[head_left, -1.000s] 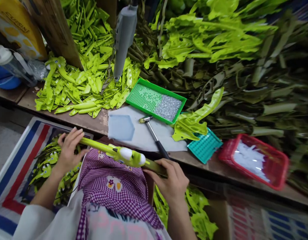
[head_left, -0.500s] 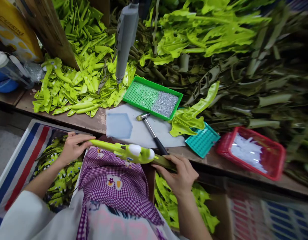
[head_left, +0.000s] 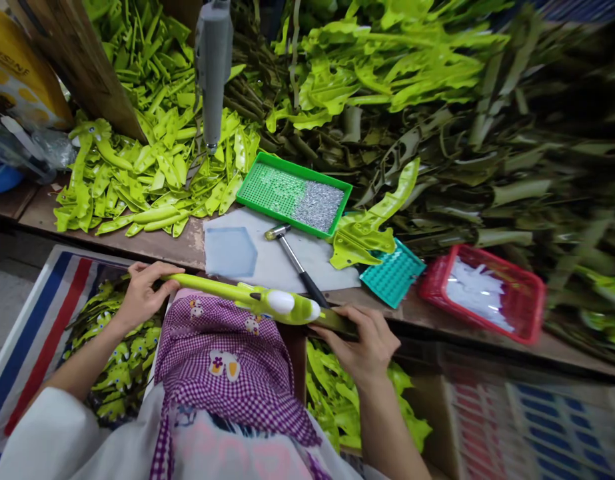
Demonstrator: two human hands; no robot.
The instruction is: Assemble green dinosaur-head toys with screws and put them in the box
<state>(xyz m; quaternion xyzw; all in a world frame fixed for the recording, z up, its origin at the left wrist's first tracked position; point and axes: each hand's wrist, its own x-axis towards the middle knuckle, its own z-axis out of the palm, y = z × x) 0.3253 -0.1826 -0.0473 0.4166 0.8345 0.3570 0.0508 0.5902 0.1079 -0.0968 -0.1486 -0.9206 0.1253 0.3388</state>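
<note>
Across my lap, above the checked apron [head_left: 222,347], a lime-green plastic toy [head_left: 252,299] with white bulging eyes and a dark olive end is stretched between both hands. My left hand [head_left: 146,293] is closed on its thin green end. At the dark end, my right hand [head_left: 364,340] is closed with the thumb below and the fingers on top. Just beyond the toy, a small hammer [head_left: 294,260] lies on a pale sheet [head_left: 282,267], its black handle pointing toward my right hand. A lime-green half shell [head_left: 364,233] rests right of the sheet.
A green tray [head_left: 294,193] holds small metal pins. Beside it are a teal tray [head_left: 394,273] and a red basket [head_left: 530,300] of white pieces. A grey electric screwdriver [head_left: 213,80] hangs over piled green parts [head_left: 157,160]. A striped bag [head_left: 42,333] with similar toys stands at left.
The view has shifted slightly, so the bench things sit a little further left. Both hands keep hold of the toy, which looks almost unchanged in position.
</note>
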